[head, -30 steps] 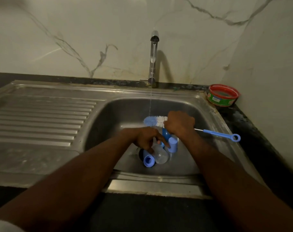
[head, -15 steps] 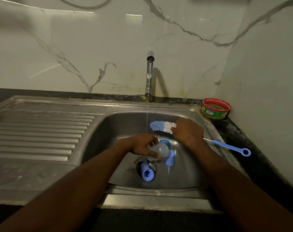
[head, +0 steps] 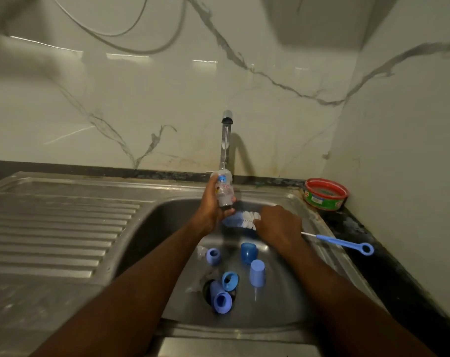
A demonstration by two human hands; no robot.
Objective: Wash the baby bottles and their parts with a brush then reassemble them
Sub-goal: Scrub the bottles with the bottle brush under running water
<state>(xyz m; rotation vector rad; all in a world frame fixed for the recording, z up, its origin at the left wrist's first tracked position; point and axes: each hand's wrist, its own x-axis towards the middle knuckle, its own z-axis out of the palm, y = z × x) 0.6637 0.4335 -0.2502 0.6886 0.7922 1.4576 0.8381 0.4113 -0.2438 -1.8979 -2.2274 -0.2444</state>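
Note:
My left hand (head: 210,205) grips a clear baby bottle (head: 224,188) with a printed label, held up under the tap (head: 226,140). My right hand (head: 278,224) holds the bottle brush (head: 244,219) by its wire stem, just right of the bottle; its blue and white bristles point left and its blue looped handle (head: 347,244) sticks out over the sink's right rim. Several blue bottle parts lie in the basin: a ring (head: 213,256), two caps (head: 248,252) (head: 257,273), and further blue pieces over the drain (head: 222,300) (head: 230,280).
The steel sink (head: 167,222) has a ribbed draining board (head: 59,228) on its left. A red and green tub (head: 324,194) stands at the back right corner on the dark counter. Marble walls close the back and the right.
My left hand has lifted the clear bottle out of the basin up to the tap. The brush stayed in my right hand. The view has tilted upward.

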